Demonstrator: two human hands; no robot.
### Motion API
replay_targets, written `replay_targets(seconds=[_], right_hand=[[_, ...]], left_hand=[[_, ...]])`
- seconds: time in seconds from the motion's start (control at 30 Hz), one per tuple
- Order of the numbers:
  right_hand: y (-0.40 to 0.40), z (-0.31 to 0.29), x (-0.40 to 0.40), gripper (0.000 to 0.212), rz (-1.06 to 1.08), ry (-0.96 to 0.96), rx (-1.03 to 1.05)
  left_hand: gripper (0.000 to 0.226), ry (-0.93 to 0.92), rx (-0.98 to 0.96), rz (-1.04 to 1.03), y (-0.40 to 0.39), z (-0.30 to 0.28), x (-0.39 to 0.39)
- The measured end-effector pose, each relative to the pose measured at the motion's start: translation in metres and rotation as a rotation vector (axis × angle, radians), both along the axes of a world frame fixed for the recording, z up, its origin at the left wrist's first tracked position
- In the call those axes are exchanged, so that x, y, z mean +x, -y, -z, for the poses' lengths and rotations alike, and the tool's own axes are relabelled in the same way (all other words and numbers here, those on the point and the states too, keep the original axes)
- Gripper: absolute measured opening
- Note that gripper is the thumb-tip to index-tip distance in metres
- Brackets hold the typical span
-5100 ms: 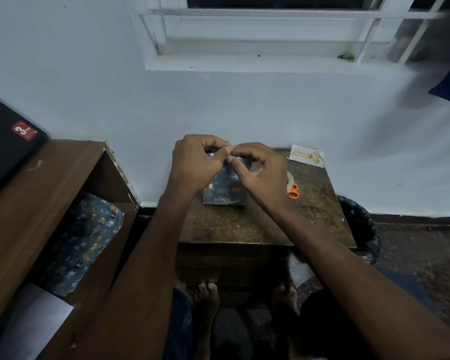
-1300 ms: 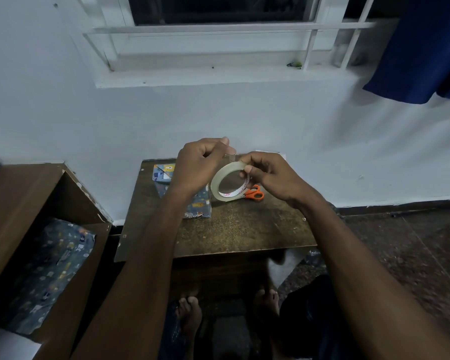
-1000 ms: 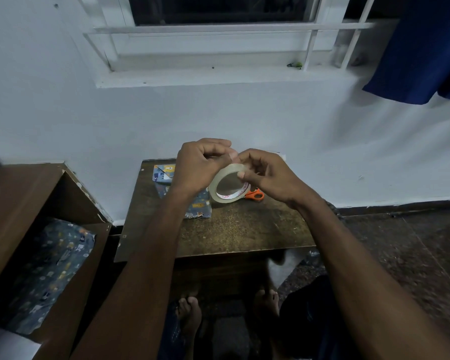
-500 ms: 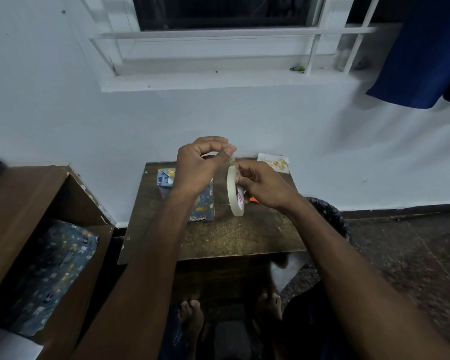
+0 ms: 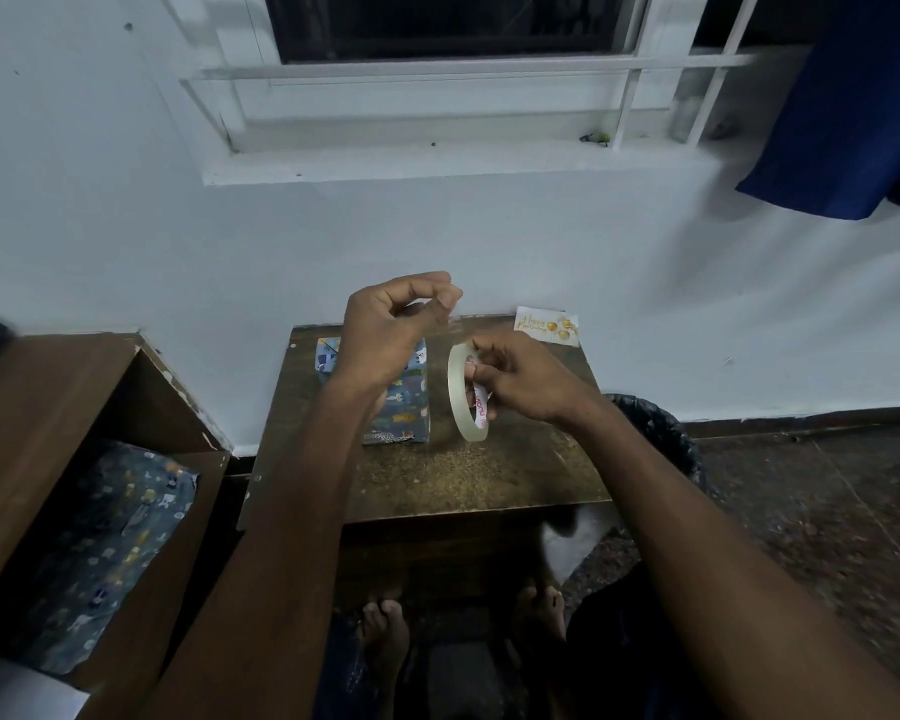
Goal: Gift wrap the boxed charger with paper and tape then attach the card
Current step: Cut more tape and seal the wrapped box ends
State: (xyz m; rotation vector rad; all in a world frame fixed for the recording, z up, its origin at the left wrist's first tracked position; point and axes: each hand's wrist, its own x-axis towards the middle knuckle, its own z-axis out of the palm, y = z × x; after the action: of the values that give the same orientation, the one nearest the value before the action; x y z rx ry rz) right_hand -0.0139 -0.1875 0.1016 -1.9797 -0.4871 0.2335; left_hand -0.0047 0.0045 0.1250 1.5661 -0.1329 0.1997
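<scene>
Just one tape roll (image 5: 466, 394), two hands.

Wrapped box (image 5: 404, 407): left part hidden behind the left hand (image 5: 385, 330).
Tape strip: too thin to make out.
Card (image 5: 546, 325): print too small to read.
Blue cloth (image 5: 853, 106): cut by right edge.

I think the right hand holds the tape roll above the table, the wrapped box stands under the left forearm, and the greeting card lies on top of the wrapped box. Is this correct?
Not entirely. The head view shows the greeting card lying on the table at its far right corner by the wall, apart from the wrapped box. The rest holds: the right hand holds the tape roll, and the box stands under the left forearm.
</scene>
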Motion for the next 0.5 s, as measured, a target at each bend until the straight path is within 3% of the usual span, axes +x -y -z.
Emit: replay_targets(seconds=[0.13, 0.33, 0.5], right_hand=[[0.000, 0.003, 0.003, 0.015, 0.028, 0.092, -0.061], [0.000, 0.008, 0.010, 0.015, 0.064, 0.162, -0.114], [0.001, 0.007, 0.010, 0.019, 0.082, 0.229, -0.097]], left_hand=[[0.020, 0.023, 0.132, 0.130, -0.003, -0.001, -0.003], [0.042, 0.000, 0.167, 0.206, -0.009, -0.007, -0.005], [0.041, 0.003, 0.183, 0.170, -0.007, -0.005, -0.003]])
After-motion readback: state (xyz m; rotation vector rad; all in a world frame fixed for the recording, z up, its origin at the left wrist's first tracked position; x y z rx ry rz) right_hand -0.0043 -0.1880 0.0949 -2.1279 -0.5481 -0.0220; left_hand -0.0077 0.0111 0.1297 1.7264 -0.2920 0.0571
